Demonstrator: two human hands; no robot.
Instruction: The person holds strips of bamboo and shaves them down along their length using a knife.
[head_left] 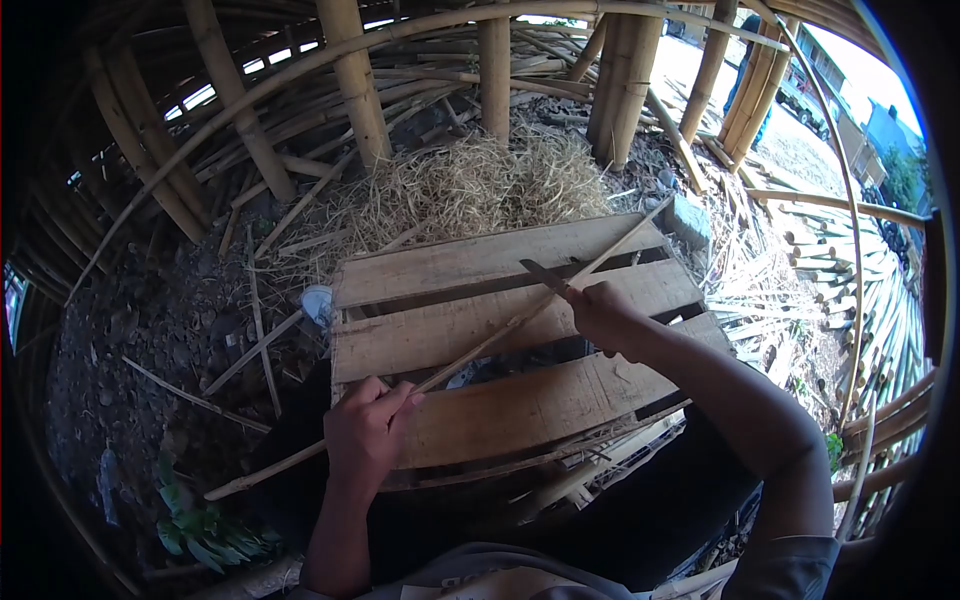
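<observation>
A long, thin bamboo strip (490, 341) runs slantwise across a slatted wooden table (430, 325), from low on the left to the far right corner. My left hand (368, 425) is closed around it near the table's left front edge, and its lower end sticks out past my wrist. In my right hand (607, 318) is a knife, gripped by the handle. The knife blade (544, 276) points up and left and lies across the strip, seemingly against it. My right fingers hide the handle.
Behind the table lies a heap of dry shavings (480, 190). Bamboo posts (355, 90) stand beyond it, with stacked poles among them. More cut bamboo (880, 310) is piled on the right. A green plant (200, 525) grows at lower left, and loose sticks (260, 340) litter the ground.
</observation>
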